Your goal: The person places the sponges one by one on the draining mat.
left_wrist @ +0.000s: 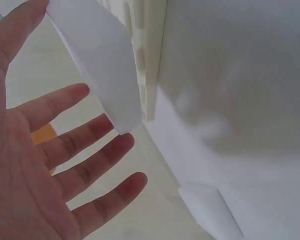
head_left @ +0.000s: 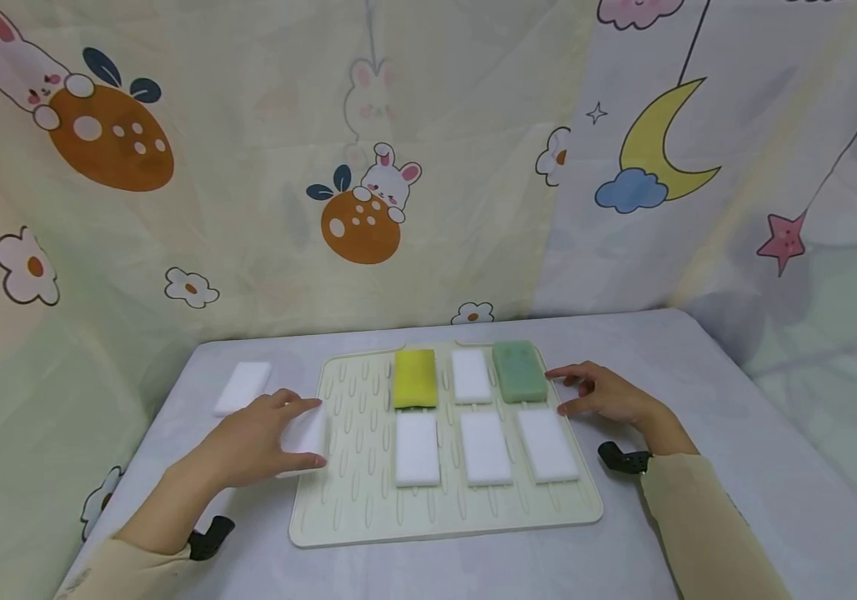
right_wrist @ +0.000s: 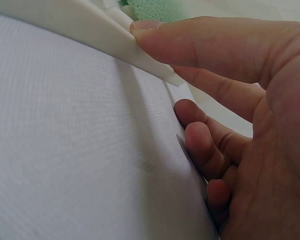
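A white rectangular sponge [head_left: 310,433] is pinched between the thumb and fingers of my left hand [head_left: 248,437], tilted at the left edge of a cream ridged mat [head_left: 353,508]. The left wrist view shows this sponge [left_wrist: 102,60] beside the mat's rim. My right hand [head_left: 616,400] touches the mat's right edge with thumb and forefinger spread along it, the other fingers bent. On the mat lie a yellow sponge [head_left: 415,378], a green sponge [head_left: 520,372] and several white ones, including a white sponge [head_left: 417,450] in the front row.
Another white sponge [head_left: 243,387] lies on the white-covered table [head_left: 473,567], left of the mat and behind my left hand. A cartoon-printed curtain [head_left: 263,208] hangs behind the table. Black devices sit at both wrists.
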The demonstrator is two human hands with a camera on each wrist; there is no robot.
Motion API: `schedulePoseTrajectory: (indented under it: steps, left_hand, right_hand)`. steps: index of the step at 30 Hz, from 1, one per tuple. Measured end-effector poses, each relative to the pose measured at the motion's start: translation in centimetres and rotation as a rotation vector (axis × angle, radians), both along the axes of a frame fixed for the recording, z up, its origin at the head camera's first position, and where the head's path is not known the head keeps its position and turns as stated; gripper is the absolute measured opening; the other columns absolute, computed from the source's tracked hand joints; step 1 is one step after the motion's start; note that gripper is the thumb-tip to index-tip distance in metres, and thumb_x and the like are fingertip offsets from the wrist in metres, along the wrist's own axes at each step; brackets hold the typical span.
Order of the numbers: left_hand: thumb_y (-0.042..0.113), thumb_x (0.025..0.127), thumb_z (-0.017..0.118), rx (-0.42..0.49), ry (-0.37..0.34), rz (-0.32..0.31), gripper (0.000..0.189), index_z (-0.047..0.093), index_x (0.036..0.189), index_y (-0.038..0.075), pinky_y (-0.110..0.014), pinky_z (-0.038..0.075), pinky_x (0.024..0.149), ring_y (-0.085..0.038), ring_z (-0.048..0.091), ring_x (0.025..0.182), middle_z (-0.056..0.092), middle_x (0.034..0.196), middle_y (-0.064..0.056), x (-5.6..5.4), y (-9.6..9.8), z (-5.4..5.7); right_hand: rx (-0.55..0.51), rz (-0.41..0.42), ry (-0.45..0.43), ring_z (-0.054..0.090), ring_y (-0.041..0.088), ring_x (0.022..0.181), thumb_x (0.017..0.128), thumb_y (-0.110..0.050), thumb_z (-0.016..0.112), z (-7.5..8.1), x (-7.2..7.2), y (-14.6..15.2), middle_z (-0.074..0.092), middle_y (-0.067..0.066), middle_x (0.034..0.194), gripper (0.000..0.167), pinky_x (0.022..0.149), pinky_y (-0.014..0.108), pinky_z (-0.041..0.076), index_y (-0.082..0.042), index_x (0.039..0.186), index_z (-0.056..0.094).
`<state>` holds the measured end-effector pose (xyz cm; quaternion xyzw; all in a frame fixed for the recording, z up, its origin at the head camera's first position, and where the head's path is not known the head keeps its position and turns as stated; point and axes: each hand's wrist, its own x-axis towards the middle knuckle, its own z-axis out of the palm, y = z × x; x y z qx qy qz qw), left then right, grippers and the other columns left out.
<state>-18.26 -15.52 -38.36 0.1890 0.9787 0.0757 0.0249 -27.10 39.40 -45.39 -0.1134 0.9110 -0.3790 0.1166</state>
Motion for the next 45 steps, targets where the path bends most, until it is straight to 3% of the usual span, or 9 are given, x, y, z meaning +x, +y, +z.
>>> schedulePoseTrajectory:
  steps: [15, 24, 32, 45]
  left_hand:
    - [0.071, 0.074, 0.08, -0.018, -0.002, -0.029, 0.09, 0.06, 0.146, 0.021, -0.051, 0.055, 0.095, -0.03, 0.06, 0.121, 0.06, 0.137, -0.006, -0.3, 3.4, -0.9]
    - [0.075, 0.073, 0.079, -0.031, -0.016, -0.03, 0.091, 0.06, 0.145, 0.024, -0.052, 0.055, 0.092, -0.029, 0.06, 0.12, 0.06, 0.137, -0.003, -0.3, 5.0, -1.6]
    - [0.076, 0.073, 0.078, -0.045, -0.002, -0.049, 0.091, 0.06, 0.145, 0.024, -0.049, 0.054, 0.092, -0.028, 0.06, 0.12, 0.06, 0.135, -0.002, -0.6, 5.6, -2.4]
    - [0.072, 0.071, 0.082, -0.059, 0.009, -0.051, 0.092, 0.061, 0.144, 0.021, -0.048, 0.055, 0.085, -0.028, 0.06, 0.114, 0.06, 0.132, -0.004, -0.4, 6.3, -2.6]
  right_hand:
    - [0.006, -0.001, 0.005, 0.045, 0.023, 0.095, 0.078, -0.034, 0.09, 0.1, -0.1, 0.0, 0.057, 0.017, 0.13, 0.07, 0.081, 0.035, 0.038, -0.016, 0.141, 0.064]
    - [-0.01, 0.009, 0.008, 0.045, 0.023, 0.094, 0.078, -0.033, 0.09, -0.1, -0.1, 0.0, 0.057, 0.017, 0.129, 0.07, 0.081, 0.035, 0.038, -0.015, 0.141, 0.064]
    - [-0.003, 0.009, 0.011, 0.045, 0.023, 0.094, 0.078, -0.033, 0.091, -0.1, 0.0, 0.0, 0.057, 0.017, 0.129, 0.07, 0.081, 0.035, 0.038, -0.015, 0.141, 0.065]
    - [0.014, -0.004, 0.008, 0.045, 0.023, 0.095, 0.079, -0.034, 0.09, 0.0, 0.1, -0.1, 0.057, 0.017, 0.13, 0.07, 0.081, 0.035, 0.038, -0.016, 0.141, 0.064]
